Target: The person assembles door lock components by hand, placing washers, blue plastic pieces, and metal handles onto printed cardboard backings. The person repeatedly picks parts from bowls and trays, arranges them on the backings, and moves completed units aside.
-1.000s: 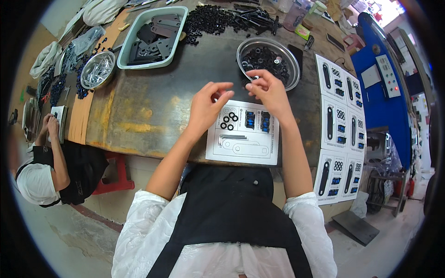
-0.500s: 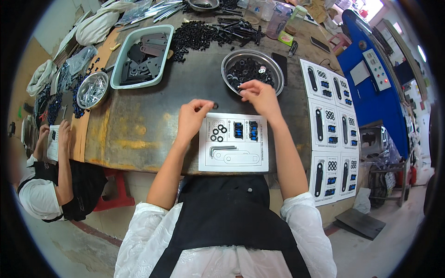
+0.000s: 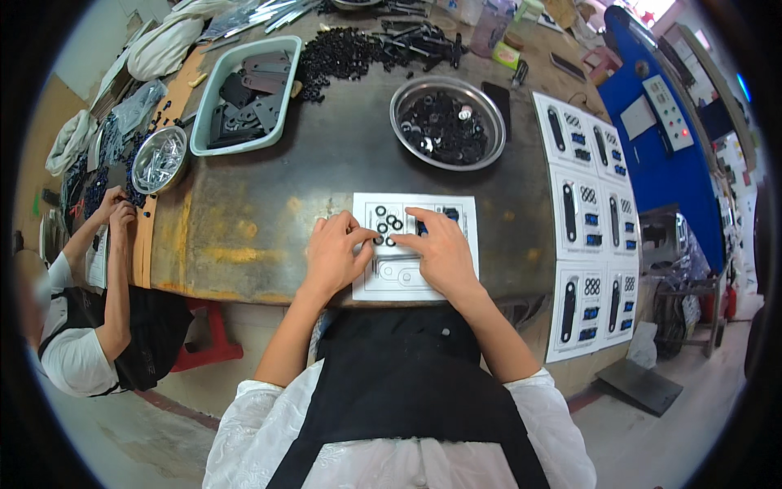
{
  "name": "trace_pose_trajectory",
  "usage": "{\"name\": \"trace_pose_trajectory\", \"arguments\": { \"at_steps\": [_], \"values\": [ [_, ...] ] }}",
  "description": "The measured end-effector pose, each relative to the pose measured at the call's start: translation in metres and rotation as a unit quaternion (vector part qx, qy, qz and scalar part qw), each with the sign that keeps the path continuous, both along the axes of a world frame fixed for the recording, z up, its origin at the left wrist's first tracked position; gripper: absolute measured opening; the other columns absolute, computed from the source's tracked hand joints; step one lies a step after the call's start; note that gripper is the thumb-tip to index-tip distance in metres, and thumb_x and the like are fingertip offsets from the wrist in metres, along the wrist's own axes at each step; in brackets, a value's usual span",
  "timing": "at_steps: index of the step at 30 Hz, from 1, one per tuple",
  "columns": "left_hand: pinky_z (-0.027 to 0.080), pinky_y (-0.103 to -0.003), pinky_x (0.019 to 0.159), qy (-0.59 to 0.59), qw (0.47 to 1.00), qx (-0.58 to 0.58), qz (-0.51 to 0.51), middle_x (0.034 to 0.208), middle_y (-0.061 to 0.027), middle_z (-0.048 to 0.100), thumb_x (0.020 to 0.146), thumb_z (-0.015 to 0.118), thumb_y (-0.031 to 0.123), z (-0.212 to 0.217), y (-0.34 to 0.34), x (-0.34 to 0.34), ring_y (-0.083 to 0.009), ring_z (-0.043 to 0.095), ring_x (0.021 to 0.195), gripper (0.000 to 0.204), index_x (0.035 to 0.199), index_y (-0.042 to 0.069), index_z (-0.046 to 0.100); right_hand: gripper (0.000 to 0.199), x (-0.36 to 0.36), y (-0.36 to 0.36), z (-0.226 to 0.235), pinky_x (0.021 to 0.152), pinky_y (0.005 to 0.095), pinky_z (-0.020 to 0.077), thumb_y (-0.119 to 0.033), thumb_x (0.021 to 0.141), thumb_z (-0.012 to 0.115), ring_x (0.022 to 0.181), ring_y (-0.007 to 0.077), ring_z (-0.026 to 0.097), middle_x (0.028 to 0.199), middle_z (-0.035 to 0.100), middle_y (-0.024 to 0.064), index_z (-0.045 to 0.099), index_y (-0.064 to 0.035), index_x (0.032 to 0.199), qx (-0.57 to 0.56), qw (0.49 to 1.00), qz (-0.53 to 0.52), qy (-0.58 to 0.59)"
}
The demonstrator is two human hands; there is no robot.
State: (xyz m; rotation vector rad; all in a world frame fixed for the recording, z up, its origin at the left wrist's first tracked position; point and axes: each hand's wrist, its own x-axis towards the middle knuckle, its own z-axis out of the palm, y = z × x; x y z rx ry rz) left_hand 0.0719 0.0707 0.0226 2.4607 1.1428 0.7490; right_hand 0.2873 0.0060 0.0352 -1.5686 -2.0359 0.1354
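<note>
A white printed card (image 3: 369, 285) lies at the table's near edge in front of me. Several black ring washers (image 3: 381, 211) sit in its upper left box, and small blue-and-black parts (image 3: 450, 214) show in the upper right, partly behind my right hand. My left hand (image 3: 336, 254) rests at the card's left side, thumb and forefinger closed around a black ring washer at the box's lower edge. Over the card's right half, my right hand (image 3: 446, 257) has its thumb and forefinger spread apart, the thumb tip close to the rings.
Beyond the card stands a steel bowl (image 3: 395, 134) of black rings. A pale green tub (image 3: 199, 122) holds flat dark plates, near a heap of small black parts (image 3: 334, 61). Printed cards (image 3: 580, 187) lie at right. A co-worker's hands (image 3: 120, 208) are at far left.
My right hand has come back from the steel bowl to the card. My left hand has lowered onto the card with its ring. More rings now lie in the upper left box.
</note>
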Motion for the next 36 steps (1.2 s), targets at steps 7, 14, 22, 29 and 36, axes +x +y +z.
{"name": "trace_pose_trajectory", "arguments": {
  "at_steps": [7,14,22,29,36],
  "values": [
    [0.040,-0.035,0.075,0.015,0.998,0.053,-0.023,0.083,-0.0009,0.055,0.081,0.075,0.013,-0.005,-0.008,-0.001,-0.0195,0.056,0.081,0.019,0.099,0.017,0.080,0.043,-0.007,-0.005,-0.017,0.103,0.0424,0.0446,0.002,0.076,0.061,0.124,0.0295,0.057,0.141,0.059,0.0100,0.080,-0.0213,0.107,0.014,1.000,-0.008,-0.026],
    [0.041,-0.036,0.076,-0.012,0.999,0.033,-0.015,0.084,-0.0011,0.056,0.082,0.074,0.013,-0.012,-0.007,0.004,-0.0201,0.057,0.082,0.023,0.104,0.017,0.080,0.040,-0.005,-0.002,-0.016,0.106,0.0424,0.0438,-0.002,0.078,0.061,0.124,0.0319,0.056,0.140,0.058,0.0141,0.079,-0.0189,0.109,0.016,0.999,-0.016,-0.022],
    [0.040,-0.035,0.078,0.046,0.996,0.054,-0.045,0.088,-0.0021,0.055,0.079,0.074,0.015,-0.004,0.017,0.011,-0.0193,0.056,0.088,0.027,0.105,0.018,0.080,0.030,-0.006,0.026,-0.020,0.105,0.0427,0.0441,-0.001,0.079,0.063,0.124,0.0331,0.056,0.140,0.058,0.0152,0.080,-0.0144,0.100,0.040,0.998,-0.038,-0.016],
    [0.040,-0.035,0.078,0.037,0.997,0.066,-0.033,0.086,-0.0016,0.055,0.079,0.074,0.016,-0.007,0.015,0.009,-0.0195,0.055,0.086,0.027,0.105,0.019,0.080,0.029,-0.003,0.034,-0.014,0.105,0.0433,0.0437,0.000,0.078,0.064,0.125,0.0334,0.056,0.140,0.058,0.0153,0.080,-0.0135,0.097,0.028,0.998,-0.059,-0.001],
    [0.040,-0.036,0.078,0.030,0.997,0.065,-0.031,0.085,-0.0016,0.055,0.080,0.073,0.014,-0.011,0.015,0.007,-0.0201,0.055,0.085,0.027,0.106,0.018,0.080,0.034,-0.007,0.016,-0.021,0.106,0.0430,0.0432,0.001,0.077,0.065,0.125,0.0328,0.056,0.142,0.057,0.0150,0.081,-0.0152,0.101,0.009,0.998,-0.055,0.001]
  ]
}}
